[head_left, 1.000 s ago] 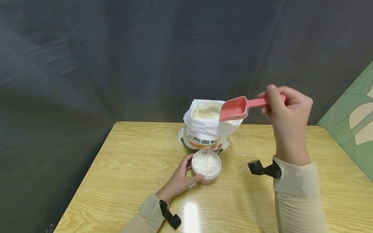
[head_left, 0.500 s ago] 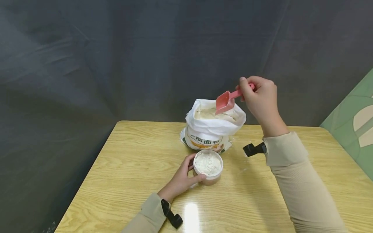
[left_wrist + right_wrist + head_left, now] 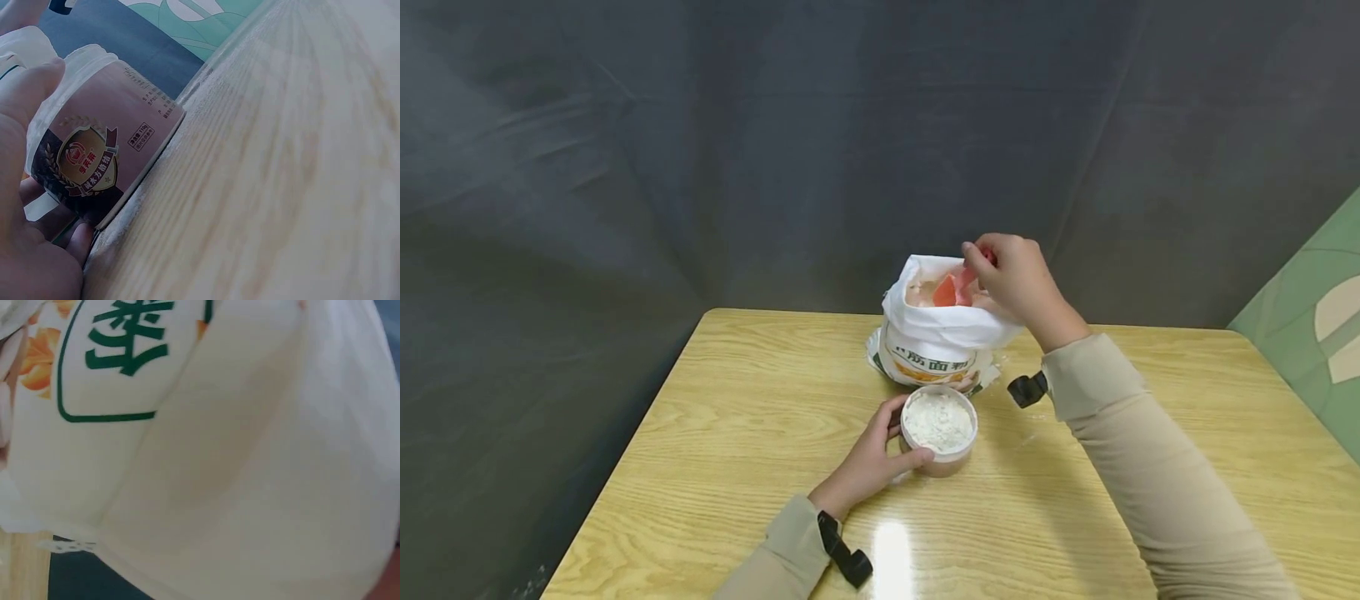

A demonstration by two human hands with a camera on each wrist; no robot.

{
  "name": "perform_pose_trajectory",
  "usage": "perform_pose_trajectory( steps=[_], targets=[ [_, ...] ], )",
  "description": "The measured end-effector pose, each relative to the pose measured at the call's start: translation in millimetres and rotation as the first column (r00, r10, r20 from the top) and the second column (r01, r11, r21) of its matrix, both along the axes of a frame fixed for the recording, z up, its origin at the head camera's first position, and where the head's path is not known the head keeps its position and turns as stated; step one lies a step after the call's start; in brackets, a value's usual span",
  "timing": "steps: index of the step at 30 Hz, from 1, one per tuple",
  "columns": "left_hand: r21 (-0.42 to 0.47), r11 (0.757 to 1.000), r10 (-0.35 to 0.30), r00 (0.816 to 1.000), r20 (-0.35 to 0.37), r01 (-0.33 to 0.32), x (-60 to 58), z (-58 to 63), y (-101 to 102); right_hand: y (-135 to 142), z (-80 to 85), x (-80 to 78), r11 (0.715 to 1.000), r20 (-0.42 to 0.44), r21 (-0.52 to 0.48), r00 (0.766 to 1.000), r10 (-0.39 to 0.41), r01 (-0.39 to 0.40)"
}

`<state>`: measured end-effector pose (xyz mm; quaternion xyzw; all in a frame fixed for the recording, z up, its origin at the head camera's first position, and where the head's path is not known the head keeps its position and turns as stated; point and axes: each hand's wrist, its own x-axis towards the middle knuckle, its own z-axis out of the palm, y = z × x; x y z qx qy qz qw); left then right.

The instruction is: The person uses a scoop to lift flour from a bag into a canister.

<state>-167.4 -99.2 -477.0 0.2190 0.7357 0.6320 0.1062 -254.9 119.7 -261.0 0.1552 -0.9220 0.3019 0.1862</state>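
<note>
A white flour bag (image 3: 951, 333) stands with its top folded down, and it fills most of the right wrist view. My right hand (image 3: 1018, 287) pinches the handle of a pink scoop (image 3: 953, 289) over the bag's mouth. The scoop's bowl is down among the flour, partly behind the front rim. In front of the bag, a round plastic jar (image 3: 946, 467) holds white flour (image 3: 937, 422) near its rim. My left hand (image 3: 868, 462) grips the jar from the left, thumb on its near side. The left wrist view shows the jar's printed label (image 3: 87, 159).
All of this rests on a wood-grain table (image 3: 737, 417). A dark curtain (image 3: 820, 167) hangs behind its far edge, and a green patterned panel (image 3: 1307, 317) is at the right. Spilled flour (image 3: 119, 231) lies along the jar's base.
My right hand has moved left and then down, taking the scoop from beside the bag into its mouth. My left hand still holds the jar in place.
</note>
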Motion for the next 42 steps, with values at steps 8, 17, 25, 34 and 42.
perform_pose_trajectory(
  steps=[8, 17, 25, 34, 42],
  targets=[
    [-0.007, 1.0, 0.007, 1.0, 0.007, -0.007, 2.9, 1.1, 1, -4, -6.2, -7.2, 0.994, 0.107, 0.066, 0.991, 0.078, -0.085],
    [-0.001, 1.0, 0.011, 1.0, 0.008, -0.011, 5.1, 1.4, -4, -8, -6.3, -7.4, 0.996, 0.223, -0.003, 0.971, 0.087, -0.088],
    [-0.002, 1.0, 0.007, 1.0, -0.009, -0.007, 3.9, 0.1, -6, -11, -2.8, -3.6, 0.981, 0.323, -0.188, 0.941, 0.1, -0.04],
    [-0.002, 1.0, 0.004, 0.999, -0.031, -0.004, 3.0, -0.4, -6, -10, 7.0, 1.2, 0.912, 0.429, -0.403, 0.897, 0.108, 0.083],
    [0.001, 1.0, 0.0, 0.998, -0.066, 0.0, 3.1, 0.0, -6, -9, 9.5, 4.6, 0.854, 0.465, -0.503, 0.874, 0.14, 0.13]
  ],
)
